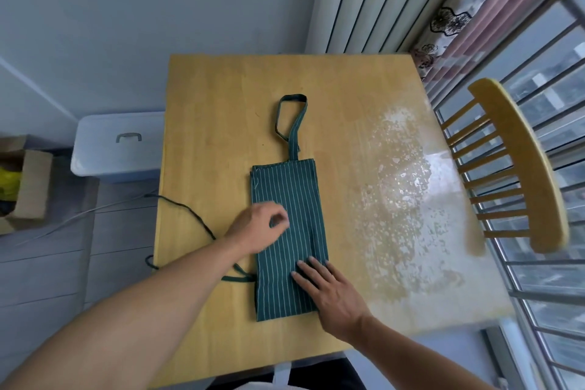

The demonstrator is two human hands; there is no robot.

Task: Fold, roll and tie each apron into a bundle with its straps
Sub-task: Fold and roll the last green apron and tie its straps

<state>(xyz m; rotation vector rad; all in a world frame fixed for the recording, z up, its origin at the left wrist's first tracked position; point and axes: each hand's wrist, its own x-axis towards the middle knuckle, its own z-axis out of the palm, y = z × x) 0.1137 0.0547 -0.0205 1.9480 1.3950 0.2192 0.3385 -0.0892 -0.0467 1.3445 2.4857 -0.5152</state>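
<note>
A dark green apron [292,196] with thin white stripes lies folded into a long narrow strip in the middle of the wooden table [221,104]. Its neck loop [292,117] stretches out flat beyond the far end. A thin dark waist strap [186,212] trails off to the left and over the table's left edge. My left hand [258,226] rests on the strip's left edge with fingers curled; whether it pinches the cloth I cannot tell. My right hand [329,290] lies flat with straight fingers on the strip's near right part.
A wooden chair [522,165] stands at the table's right side, before a barred window. The table's right half has a worn, blotchy surface [399,199]. A pale plastic box [117,146] and a cardboard box [25,187] sit on the floor to the left.
</note>
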